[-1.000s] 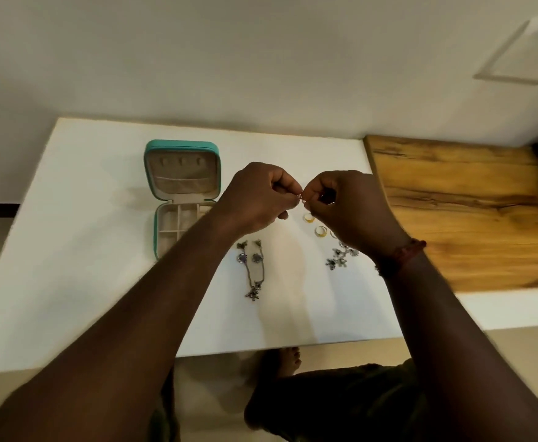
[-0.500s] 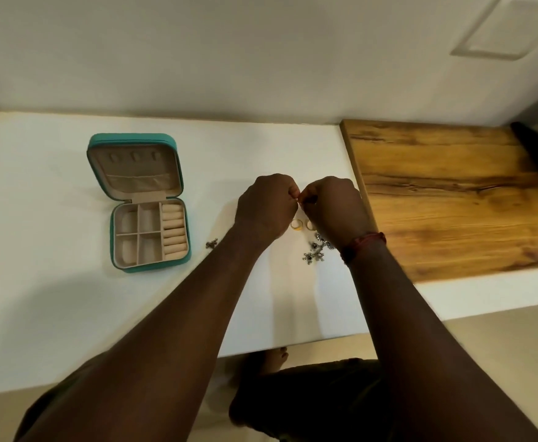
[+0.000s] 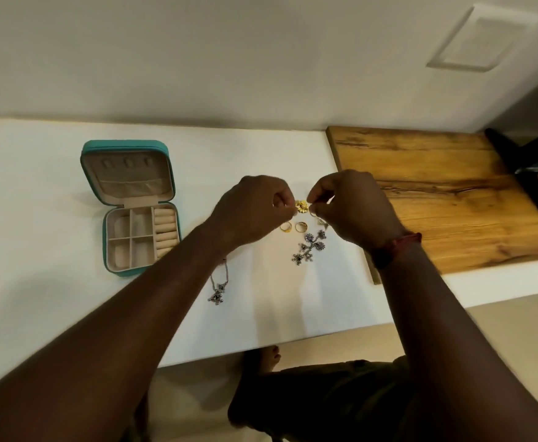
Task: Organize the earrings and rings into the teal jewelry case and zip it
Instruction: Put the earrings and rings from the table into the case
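L forearm hides top of silver earring; dark object cut off at R edge; gold piece too small to ID.

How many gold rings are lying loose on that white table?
2. The left ring and the right ring lie side by side on the white table, just beyond the silver earrings. A partly hidden piece right of them could be another.

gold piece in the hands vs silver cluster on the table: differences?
The gold piece is pinched between left hand and right hand; the silver cluster lies untouched on the table. The gold piece is small, round, yellow; the silver cluster is larger, branching, with dark stones. Both are outside the case.
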